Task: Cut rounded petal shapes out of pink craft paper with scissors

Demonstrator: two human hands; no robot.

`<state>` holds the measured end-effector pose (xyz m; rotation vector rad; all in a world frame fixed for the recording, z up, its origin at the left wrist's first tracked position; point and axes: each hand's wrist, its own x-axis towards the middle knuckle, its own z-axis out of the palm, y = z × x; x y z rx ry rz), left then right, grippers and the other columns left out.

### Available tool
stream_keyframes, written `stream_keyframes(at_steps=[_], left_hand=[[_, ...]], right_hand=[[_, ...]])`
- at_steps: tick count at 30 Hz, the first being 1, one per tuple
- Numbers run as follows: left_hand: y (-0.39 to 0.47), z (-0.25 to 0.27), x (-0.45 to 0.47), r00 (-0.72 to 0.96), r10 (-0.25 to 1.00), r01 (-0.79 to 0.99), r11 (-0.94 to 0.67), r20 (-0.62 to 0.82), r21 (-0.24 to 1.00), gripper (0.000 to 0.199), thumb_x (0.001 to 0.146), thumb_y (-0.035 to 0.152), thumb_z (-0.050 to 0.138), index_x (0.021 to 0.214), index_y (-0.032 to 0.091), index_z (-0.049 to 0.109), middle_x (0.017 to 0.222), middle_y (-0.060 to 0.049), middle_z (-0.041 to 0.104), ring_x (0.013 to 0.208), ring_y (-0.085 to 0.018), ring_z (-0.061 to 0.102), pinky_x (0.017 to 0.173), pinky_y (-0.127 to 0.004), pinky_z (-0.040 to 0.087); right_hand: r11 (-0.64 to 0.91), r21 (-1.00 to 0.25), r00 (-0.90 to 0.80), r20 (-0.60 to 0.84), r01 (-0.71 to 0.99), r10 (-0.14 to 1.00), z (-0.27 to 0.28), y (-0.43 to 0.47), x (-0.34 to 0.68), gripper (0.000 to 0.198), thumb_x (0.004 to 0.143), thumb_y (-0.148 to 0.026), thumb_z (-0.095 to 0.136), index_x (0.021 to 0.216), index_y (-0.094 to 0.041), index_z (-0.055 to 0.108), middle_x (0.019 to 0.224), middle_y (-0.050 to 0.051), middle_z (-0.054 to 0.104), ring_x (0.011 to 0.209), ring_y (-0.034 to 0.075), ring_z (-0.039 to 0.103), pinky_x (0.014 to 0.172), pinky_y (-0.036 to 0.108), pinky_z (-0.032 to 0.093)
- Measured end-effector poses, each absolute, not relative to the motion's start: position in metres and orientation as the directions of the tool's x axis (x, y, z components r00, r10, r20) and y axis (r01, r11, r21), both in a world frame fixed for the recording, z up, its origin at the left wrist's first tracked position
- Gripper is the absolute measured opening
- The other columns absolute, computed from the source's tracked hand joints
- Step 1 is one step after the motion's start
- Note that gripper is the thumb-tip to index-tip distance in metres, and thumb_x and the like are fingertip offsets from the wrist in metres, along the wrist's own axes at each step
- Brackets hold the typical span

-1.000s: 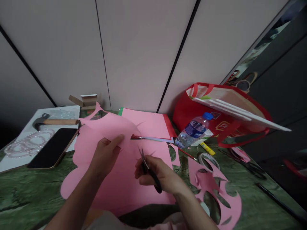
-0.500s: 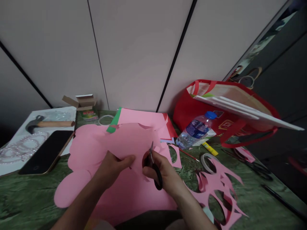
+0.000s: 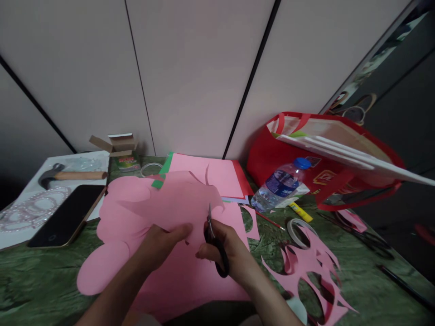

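The fingers point(image 3: 176, 233) of the left hand point(image 3: 159, 246) are pinched together on the pink sheet point(image 3: 163, 213), which is spread over the near middle of the surface point(image 3: 34, 276) and is lifted and curled towards its far edge. The fingers point(image 3: 204, 254) of the right hand point(image 3: 227, 249) are closed through the black handles of the scissors point(image 3: 215, 242), whose blades are pointed upward against the sheet's cut edge; whether the blades are parted cannot be told.

The surface is covered in crumpled green cloth and is set against a pale panelled wall point(image 3: 204, 68) with dark seams. At the left edge a black phone point(image 3: 64, 215) is laid beside bead bracelets point(image 3: 27, 210) and a hammer point(image 3: 71, 175). At the far edge an open cardboard box point(image 3: 117, 145) and a stack of coloured paper point(image 3: 227, 179) are seen. Towards the far right corner a red bag point(image 3: 272, 154) is stood, with a water bottle point(image 3: 280, 183) lying before it. A tape roll point(image 3: 297, 228) and pink offcuts point(image 3: 312, 271) with cut-out holes are placed near the right edge.

Compared with half a second ago, the scissors have been shifted slightly left, and a notch is now visible in the sheet's raised far edge.
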<state>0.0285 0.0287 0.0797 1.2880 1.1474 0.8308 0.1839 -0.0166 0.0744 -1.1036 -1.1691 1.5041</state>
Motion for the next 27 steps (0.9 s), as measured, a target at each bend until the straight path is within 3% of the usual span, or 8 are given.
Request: stream_keyframes(at_steps=[5,9,14,19,27], left_hand=[[0.0294,0.0784,0.0305,0.273,0.94,0.032,0.203,-0.204,0.979,0.01,0.068,0.028,0.06,0.065,0.018,0.06,0.061,0.001,0.063,0.062,-0.017,0.059,0.058,-0.029,0.047],[0.0256,0.0823,0.0339,0.137,0.965,0.071,0.216,-0.224,0.974,0.023,0.066,0.039,0.064,0.074,0.018,0.063,0.073,-0.003,0.069,0.075,-0.022,0.063,0.066,-0.031,0.05],[0.0218,0.0866,0.0377,0.143,0.971,0.148,0.173,-0.194,0.974,0.03,0.063,0.038,0.066,0.085,0.018,0.065,0.087,-0.007,0.071,0.09,-0.025,0.063,0.076,-0.033,0.05],[0.0211,0.0859,0.038,0.105,0.978,0.158,0.162,-0.18,0.974,0.038,0.063,0.039,0.065,0.093,0.016,0.065,0.089,-0.01,0.071,0.093,-0.027,0.062,0.078,-0.036,0.05],[0.0225,0.0849,0.0353,0.152,0.972,0.162,0.154,-0.179,0.975,0.039,0.063,0.037,0.065,0.096,0.016,0.064,0.094,-0.01,0.071,0.093,-0.029,0.062,0.079,-0.038,0.051]], right_hand=[[-0.196,-0.957,-0.142,-0.168,-0.213,0.975,0.0662,-0.0182,0.1759,0.037,0.061,-0.039,0.072,0.077,-0.019,0.045,0.054,-0.009,0.048,0.044,0.008,0.047,0.046,0.022,0.039],[-0.22,-0.947,-0.105,-0.201,-0.235,0.974,0.0654,-0.0184,0.1728,0.039,0.058,-0.033,0.075,0.078,-0.019,0.044,0.054,-0.009,0.051,0.044,0.008,0.048,0.044,0.02,0.036],[-0.178,-0.937,-0.158,-0.136,-0.301,0.978,0.0662,-0.0189,0.1741,0.042,0.056,-0.028,0.078,0.08,-0.02,0.044,0.06,-0.008,0.049,0.047,0.007,0.043,0.043,0.018,0.033],[-0.133,-0.96,-0.114,-0.107,-0.248,0.988,0.0684,-0.0195,0.1761,0.039,0.055,-0.025,0.078,0.073,-0.018,0.045,0.064,-0.007,0.048,0.055,0.008,0.042,0.048,0.019,0.033],[-0.161,-0.947,-0.128,-0.13,-0.278,0.983,0.0711,-0.0201,0.1734,0.035,0.06,-0.031,0.075,0.079,-0.019,0.047,0.065,-0.006,0.047,0.054,0.008,0.039,0.048,0.019,0.03]])
